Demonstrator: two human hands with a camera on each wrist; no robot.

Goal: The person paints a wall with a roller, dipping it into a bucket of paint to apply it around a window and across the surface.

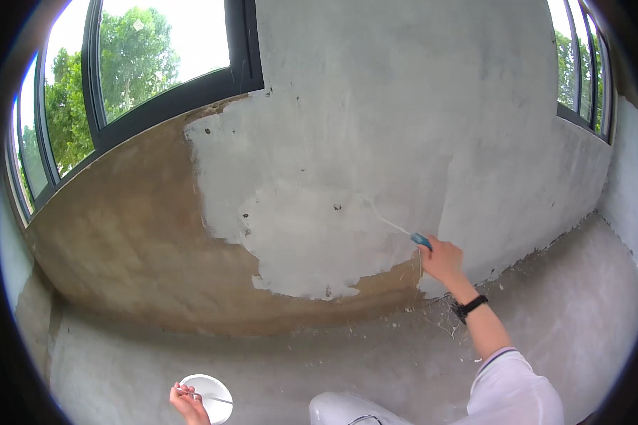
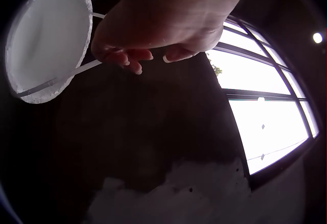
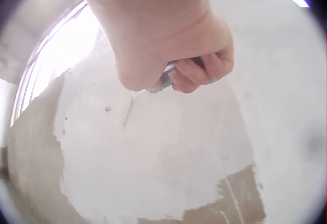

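My right hand [image 1: 443,261] grips the teal handle of what looks like a paint roller [image 1: 422,241]. Its thin bent rod reaches up and left over the wall; the head blends into the pale coat. In the right wrist view, fingers [image 3: 191,75] curl round the handle. Low at the front, my left hand [image 1: 189,406] holds a white bucket [image 1: 209,383] by its thin bail handle [image 2: 88,66]. The bucket hangs tilted, its open mouth showing a white inside. Pale coating [image 1: 298,241] covers much of the wall, with a ragged edge against bare brown wall [image 1: 135,195].
A dark-framed window [image 1: 181,95] is at the upper left, another window [image 1: 581,71] at the far right. Below the wall lies a grey floor [image 1: 262,361] with white splashes near its base. A rounded pale object [image 1: 347,409] shows at the bottom edge.
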